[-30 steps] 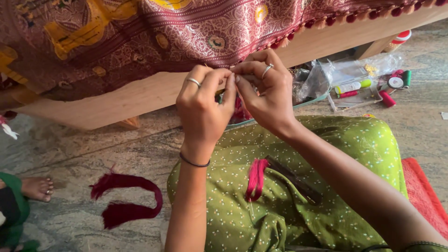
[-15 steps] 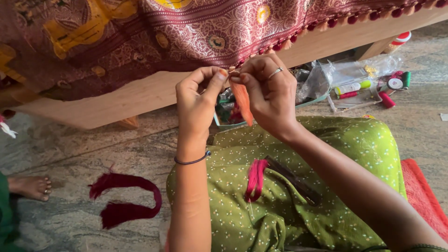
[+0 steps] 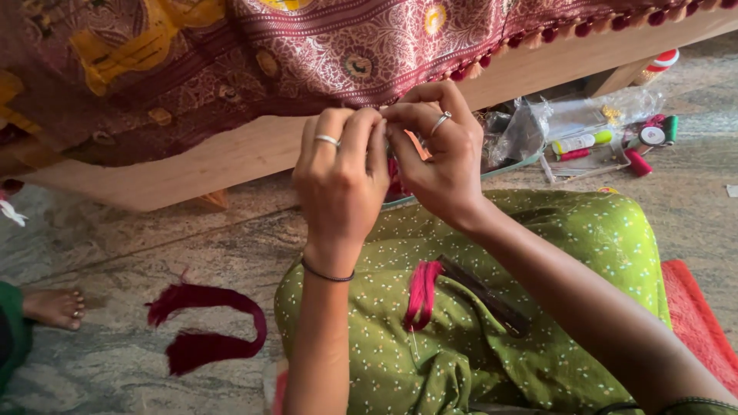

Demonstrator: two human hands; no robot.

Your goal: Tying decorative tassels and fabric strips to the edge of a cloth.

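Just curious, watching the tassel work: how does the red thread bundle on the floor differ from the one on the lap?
The floor bundle is dark maroon, longer and curled into a loop on the stone floor. The lap bundle is brighter pinkish red, shorter and lies nearly straight on the green dotted cloth. Both are loose thread, untouched by either hand.

Floor [image 3: 154, 246]: polished grey-brown stone w/ mottled veining, a faint joint line running diag. at left. Pale wood frame [image 3: 231, 157], plain flat board, crosses the view from lower left to upper right, w/ a wood leg [image 3: 615, 77] at upper right & a short block under it at left. Red mat [image 3: 696, 315] lies on the floor at the right edge. Soft, even daylight, no hard shadows; floor looks brighter toward the upper right. No walls or windows in view.
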